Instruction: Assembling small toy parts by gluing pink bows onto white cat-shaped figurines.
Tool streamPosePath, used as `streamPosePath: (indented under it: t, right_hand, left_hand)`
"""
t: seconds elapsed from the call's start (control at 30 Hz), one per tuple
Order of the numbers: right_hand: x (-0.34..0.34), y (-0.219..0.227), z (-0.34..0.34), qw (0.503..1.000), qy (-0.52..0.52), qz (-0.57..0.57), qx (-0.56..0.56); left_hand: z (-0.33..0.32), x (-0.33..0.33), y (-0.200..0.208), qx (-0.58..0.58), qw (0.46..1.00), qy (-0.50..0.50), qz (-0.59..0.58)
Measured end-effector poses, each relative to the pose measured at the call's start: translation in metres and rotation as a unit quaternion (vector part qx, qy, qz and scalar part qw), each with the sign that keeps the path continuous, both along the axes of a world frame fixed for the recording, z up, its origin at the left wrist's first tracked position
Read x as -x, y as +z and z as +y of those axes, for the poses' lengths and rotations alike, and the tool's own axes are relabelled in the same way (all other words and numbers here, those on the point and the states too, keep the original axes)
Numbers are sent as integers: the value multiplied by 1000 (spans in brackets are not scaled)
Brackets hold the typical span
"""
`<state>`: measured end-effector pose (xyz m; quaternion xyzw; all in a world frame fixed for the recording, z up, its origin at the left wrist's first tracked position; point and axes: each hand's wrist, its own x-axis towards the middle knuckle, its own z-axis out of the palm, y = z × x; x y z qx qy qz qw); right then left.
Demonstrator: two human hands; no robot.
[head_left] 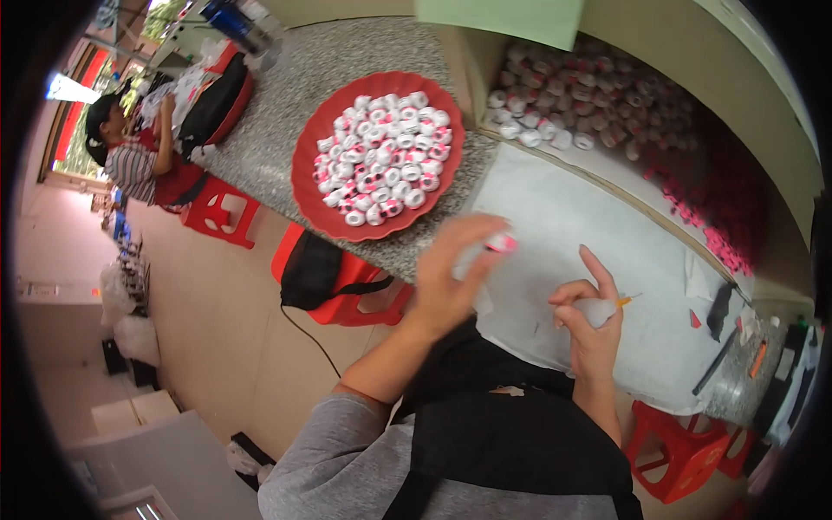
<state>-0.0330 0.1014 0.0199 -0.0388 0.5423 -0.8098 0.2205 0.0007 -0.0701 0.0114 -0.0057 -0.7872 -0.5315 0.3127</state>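
My left hand (446, 273) is raised over the near left part of a white sheet (537, 208). Its thumb and fingers pinch a small white-and-pink piece (501, 242), slightly blurred. To the right, my right hand (596, 334) curls around a small translucent squeeze bottle (594, 309) with a thin orange nozzle pointing right. The index finger of that hand sticks up, off the bottle. Beyond my left hand, a red scalloped basin (305, 186) holds many small white ring-like pieces (381, 156) with pink and black marks.
A box-like compartment holds heaped white pieces (598, 95) and small pink pieces (715, 238). Right of the sheet lie a dark stick (714, 367) and an orange-handled tool (758, 359). Red stools (680, 455) stand below. Another person (134, 160) works at the far left.
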Motion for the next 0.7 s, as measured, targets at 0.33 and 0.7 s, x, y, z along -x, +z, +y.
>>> streamPosePath:
  t: [0.33,0.7]
  right_hand:
    - [10,-16,47,997,-68,25,-16]
    - [0,-26,74,995,-13,61,81]
  left_hand:
    - [12,83,24,343,939,-40,-3]
    - [60,199,-15,517,843,-44,145]
